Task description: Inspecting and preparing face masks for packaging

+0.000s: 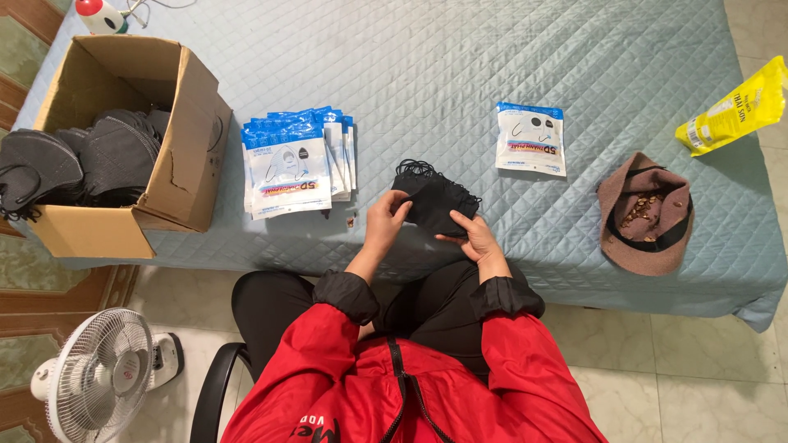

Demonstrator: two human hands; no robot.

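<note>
Both hands work at the near edge of the quilted grey-blue bed cover [509, 49], just above the person's lap. Left hand [386, 223] and right hand [474, 238] each have fingers pinched on a small stack of black fabric masks [433, 197], soft, folded, with thin ear loops spilling off the top. The stack is held low over the cover's near edge.

Wide open quilt lies beyond the hands.

Left of them, a fanned pile of flat white-and-blue mask pouches [294, 160] lies near an open cardboard box [176, 139] of dark grey masks, which overhangs the left edge. A single white-and-blue pouch [530, 139] lies to the right, apart. Further right, a brown cap [644, 213] holds small tan bits. A yellow plastic packet [735, 107] lies at the right edge. A white floor fan [103, 373] stands at bottom left.
</note>
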